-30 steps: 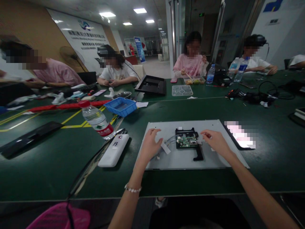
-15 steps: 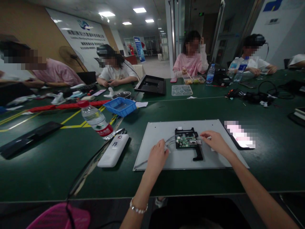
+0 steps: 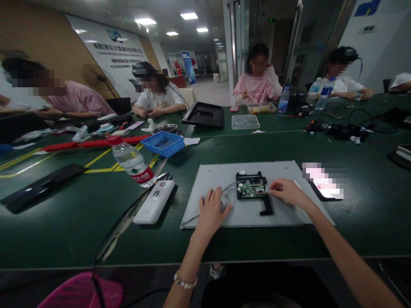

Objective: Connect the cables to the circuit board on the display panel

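A grey metal panel (image 3: pixel 282 214) lies flat on the green table in front of me. On it sits a black bracket with a small green circuit board (image 3: pixel 251 189) and thin wires leading left. My left hand (image 3: pixel 212 210) rests on the panel's left part, fingers spread over a white strip and the wires. My right hand (image 3: pixel 284 191) is curled at the board's right edge, fingertips pinched together against it; what they hold is too small to make out.
A white power bank (image 3: pixel 154 202) and a tilted water bottle (image 3: pixel 132 162) lie to the left. A phone (image 3: pixel 323 181) sits right of the panel. A blue tray (image 3: pixel 163 143), a black frame (image 3: pixel 204 114) and several seated people are across the table. A pink basket (image 3: pixel 80 291) is at bottom left.
My left hand slid back along the panel toward its near edge and now lies flat over the wires. My right hand shifted slightly left to the board's edge.
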Demonstrator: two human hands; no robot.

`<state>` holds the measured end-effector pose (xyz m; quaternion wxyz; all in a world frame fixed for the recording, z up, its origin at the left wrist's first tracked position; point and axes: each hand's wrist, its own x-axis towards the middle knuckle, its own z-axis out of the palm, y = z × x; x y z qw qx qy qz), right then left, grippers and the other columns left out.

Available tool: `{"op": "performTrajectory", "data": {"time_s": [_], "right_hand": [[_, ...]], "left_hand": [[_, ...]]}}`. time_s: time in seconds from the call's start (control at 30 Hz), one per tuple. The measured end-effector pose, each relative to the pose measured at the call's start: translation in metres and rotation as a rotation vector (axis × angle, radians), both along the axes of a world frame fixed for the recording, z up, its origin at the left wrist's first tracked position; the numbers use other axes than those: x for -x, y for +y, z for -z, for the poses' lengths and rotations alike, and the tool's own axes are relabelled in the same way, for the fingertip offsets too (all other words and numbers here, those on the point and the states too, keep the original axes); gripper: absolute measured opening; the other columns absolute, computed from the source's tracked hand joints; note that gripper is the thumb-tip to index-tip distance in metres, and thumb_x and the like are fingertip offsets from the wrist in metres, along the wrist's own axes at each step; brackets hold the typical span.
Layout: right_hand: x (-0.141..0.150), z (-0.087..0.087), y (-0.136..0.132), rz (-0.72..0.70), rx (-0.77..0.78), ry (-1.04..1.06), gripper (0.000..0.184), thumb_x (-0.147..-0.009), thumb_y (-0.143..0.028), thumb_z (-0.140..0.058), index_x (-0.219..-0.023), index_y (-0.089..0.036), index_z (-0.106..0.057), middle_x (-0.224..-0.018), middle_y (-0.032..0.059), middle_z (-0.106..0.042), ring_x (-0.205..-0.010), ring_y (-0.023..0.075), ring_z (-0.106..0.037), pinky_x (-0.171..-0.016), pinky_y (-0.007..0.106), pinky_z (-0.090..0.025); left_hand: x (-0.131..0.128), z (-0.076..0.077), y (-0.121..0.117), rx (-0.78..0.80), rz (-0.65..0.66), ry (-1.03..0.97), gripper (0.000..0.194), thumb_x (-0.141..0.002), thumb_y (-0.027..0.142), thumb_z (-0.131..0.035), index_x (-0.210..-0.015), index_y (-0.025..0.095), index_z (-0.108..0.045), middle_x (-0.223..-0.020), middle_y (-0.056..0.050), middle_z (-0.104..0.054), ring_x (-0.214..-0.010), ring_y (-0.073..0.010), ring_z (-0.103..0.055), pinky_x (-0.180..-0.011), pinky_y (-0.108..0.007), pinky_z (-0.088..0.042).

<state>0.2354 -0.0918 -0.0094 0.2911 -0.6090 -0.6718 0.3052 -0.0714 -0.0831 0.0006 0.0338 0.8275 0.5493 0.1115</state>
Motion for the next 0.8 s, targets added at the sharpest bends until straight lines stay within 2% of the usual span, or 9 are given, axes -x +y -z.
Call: {"op": "performTrajectory", "data": {"time_s": [0.1, 0.2, 0.37, 0.5, 0.6, 0.67, 0.8], "right_hand": [[-0.005, -0.003, 0.0, 0.02, 0.052, 0.066, 0.015, -0.077, -0.03, -0.058, -0.081, -0.018, -0.064, -0.08, 0.0042, -0.068, -0.074, 0.0178, -0.063, -0.066, 0.029, -0.047], [-0.02, -0.005, 0.0, 0.126, 0.06, 0.037, 0.017, -0.076, -0.032, -0.059, -0.083, -0.018, -0.065, -0.08, 0.0041, -0.07, -0.074, 0.018, -0.064, -0.066, 0.028, -0.046], [-0.048, 0.0, -0.001, 0.281, 0.104, -0.181, 0.019, -0.075, -0.035, -0.06, -0.086, -0.021, -0.066, -0.076, 0.0026, -0.07, -0.07, 0.0179, -0.065, -0.062, 0.027, -0.044], [-0.055, 0.006, 0.001, 0.335, 0.141, -0.178, 0.029, -0.081, -0.038, -0.054, -0.102, -0.021, -0.062, -0.071, 0.0015, -0.07, -0.061, 0.0162, -0.064, -0.058, 0.025, -0.043], [-0.052, 0.006, 0.002, 0.388, 0.078, -0.202, 0.035, -0.083, -0.039, -0.051, -0.112, -0.021, -0.059, -0.07, 0.0015, -0.069, -0.061, 0.0168, -0.064, -0.057, 0.026, -0.042], [-0.048, 0.003, 0.002, 0.374, 0.018, -0.199, 0.035, -0.083, -0.038, -0.05, -0.113, -0.021, -0.059, -0.069, 0.0011, -0.069, -0.062, 0.0171, -0.064, -0.057, 0.026, -0.042], [-0.034, -0.01, 0.003, 0.305, -0.11, -0.148, 0.031, -0.085, -0.036, -0.048, -0.108, -0.022, -0.063, -0.07, 0.0012, -0.068, -0.063, 0.017, -0.063, -0.057, 0.026, -0.043]], "left_hand": [[-0.002, -0.003, -0.002, -0.073, -0.022, 0.001, 0.041, -0.083, 0.037, -0.058, -0.118, 0.019, -0.048, -0.145, -0.013, -0.033, -0.136, -0.0326, -0.025, -0.104, -0.055, -0.027], [-0.004, -0.006, -0.004, -0.144, -0.004, 0.005, 0.034, -0.081, 0.035, -0.06, -0.11, 0.019, -0.053, -0.142, -0.013, -0.037, -0.136, -0.0329, -0.023, -0.105, -0.056, -0.027], [-0.006, -0.013, -0.005, -0.232, 0.054, 0.069, 0.015, -0.085, 0.02, -0.053, -0.099, 0.021, -0.058, -0.122, -0.01, -0.055, -0.126, -0.0294, -0.04, -0.105, -0.056, -0.026], [-0.003, -0.025, -0.003, -0.286, 0.134, 0.159, 0.021, -0.086, 0.01, -0.046, -0.094, 0.021, -0.062, -0.103, -0.008, -0.063, -0.106, -0.025, -0.055, -0.106, -0.053, -0.025], [0.005, -0.036, 0.003, -0.327, 0.139, 0.157, 0.022, -0.085, 0.01, -0.046, -0.096, 0.019, -0.063, -0.104, -0.008, -0.064, -0.104, -0.0252, -0.055, -0.106, -0.05, -0.027], [0.012, -0.041, 0.009, -0.337, 0.125, 0.137, 0.023, -0.086, 0.01, -0.045, -0.096, 0.019, -0.063, -0.105, -0.008, -0.064, -0.104, -0.0245, -0.055, -0.105, -0.048, -0.028], [0.026, -0.037, 0.019, -0.285, 0.082, 0.113, 0.023, -0.087, 0.013, -0.044, -0.085, 0.022, -0.065, -0.095, -0.006, -0.067, -0.098, -0.0237, -0.058, -0.104, -0.048, -0.027]]}}
